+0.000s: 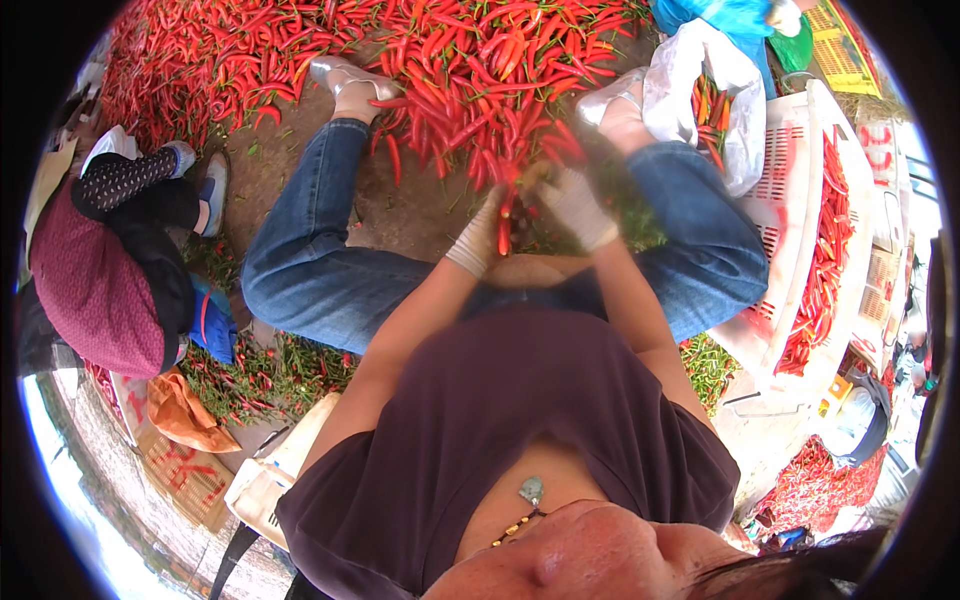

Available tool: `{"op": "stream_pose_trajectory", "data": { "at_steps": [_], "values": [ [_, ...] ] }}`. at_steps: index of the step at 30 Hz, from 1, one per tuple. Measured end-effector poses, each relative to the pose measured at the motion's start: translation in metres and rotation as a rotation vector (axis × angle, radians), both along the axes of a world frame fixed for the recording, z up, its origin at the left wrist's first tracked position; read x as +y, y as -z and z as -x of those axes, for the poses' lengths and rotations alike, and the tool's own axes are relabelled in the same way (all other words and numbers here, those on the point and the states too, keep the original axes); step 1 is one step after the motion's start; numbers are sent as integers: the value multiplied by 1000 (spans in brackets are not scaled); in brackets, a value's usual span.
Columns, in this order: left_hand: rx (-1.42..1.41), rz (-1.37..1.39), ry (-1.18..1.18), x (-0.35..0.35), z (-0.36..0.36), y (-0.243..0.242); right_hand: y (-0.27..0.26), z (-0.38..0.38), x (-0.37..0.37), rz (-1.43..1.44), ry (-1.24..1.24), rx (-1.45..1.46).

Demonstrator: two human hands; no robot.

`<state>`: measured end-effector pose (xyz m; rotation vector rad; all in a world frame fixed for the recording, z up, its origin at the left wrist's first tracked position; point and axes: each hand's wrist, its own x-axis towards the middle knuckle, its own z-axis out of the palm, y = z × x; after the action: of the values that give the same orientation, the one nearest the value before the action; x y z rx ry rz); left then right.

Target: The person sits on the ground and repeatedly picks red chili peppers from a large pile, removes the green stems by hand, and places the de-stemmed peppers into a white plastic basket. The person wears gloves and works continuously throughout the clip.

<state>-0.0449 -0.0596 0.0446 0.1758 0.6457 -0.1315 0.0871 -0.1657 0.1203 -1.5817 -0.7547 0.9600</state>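
My left hand [480,229], in a pale knitted glove, grips red chili peppers [505,232] whose tips point down toward my lap. Close on its right is my right hand [574,202], gloved too, with yellowish fingertips. Motion blur hides whether those fingertips pinch a stem or hold anything. Between my feet spreads a heap of red chilies [480,90], many with green stems, reaching almost to my hands. Loose green bits lie on the dark ground [405,217] below.
At my right, a white plastic bag [742,142] holds chilies beside a white crate [780,180]; more chilies [821,285] fill a container beyond. Another person [97,277] sits at left, near stem litter [255,375], an orange sack [184,412] and a marked crate [184,480].
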Motion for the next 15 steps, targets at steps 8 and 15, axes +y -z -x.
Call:
{"op": "stream_pose_trajectory", "data": {
  "at_steps": [8,15],
  "values": [
    [91,-237,-42,18,2,-6,-7,8,-16,216,-146,-328],
    [71,-371,-11,7,-6,-24,16,13,-12,550,-366,-696]
  ]
}}
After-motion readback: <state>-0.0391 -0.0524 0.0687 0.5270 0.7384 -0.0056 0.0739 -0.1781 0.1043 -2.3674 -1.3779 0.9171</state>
